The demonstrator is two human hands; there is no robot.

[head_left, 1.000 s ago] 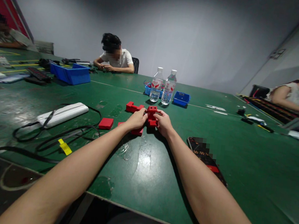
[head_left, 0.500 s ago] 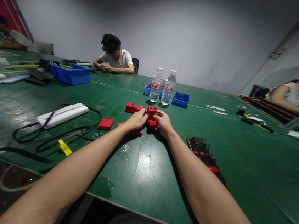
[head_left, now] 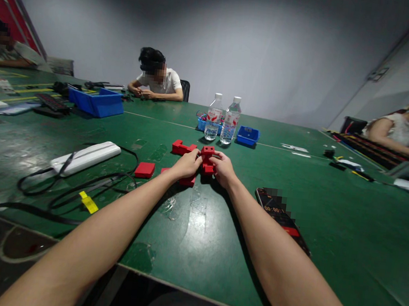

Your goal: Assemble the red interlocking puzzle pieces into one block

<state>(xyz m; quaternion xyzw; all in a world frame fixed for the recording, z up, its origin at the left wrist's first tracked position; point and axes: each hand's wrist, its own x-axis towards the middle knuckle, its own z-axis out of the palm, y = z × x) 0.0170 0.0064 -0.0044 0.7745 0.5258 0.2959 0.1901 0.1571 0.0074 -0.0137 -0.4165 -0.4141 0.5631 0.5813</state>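
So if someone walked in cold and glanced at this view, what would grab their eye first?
Probably the two bare forearms running up the middle to the left hand and right hand, both closed on a red block assembly on the green table. Loose red blocks lie just left of it. Behind stand two water bottles, and a phone lies by the right forearm.

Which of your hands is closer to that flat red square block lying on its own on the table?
Left. The left hand is just right of the flat red block; the right hand is farther right.
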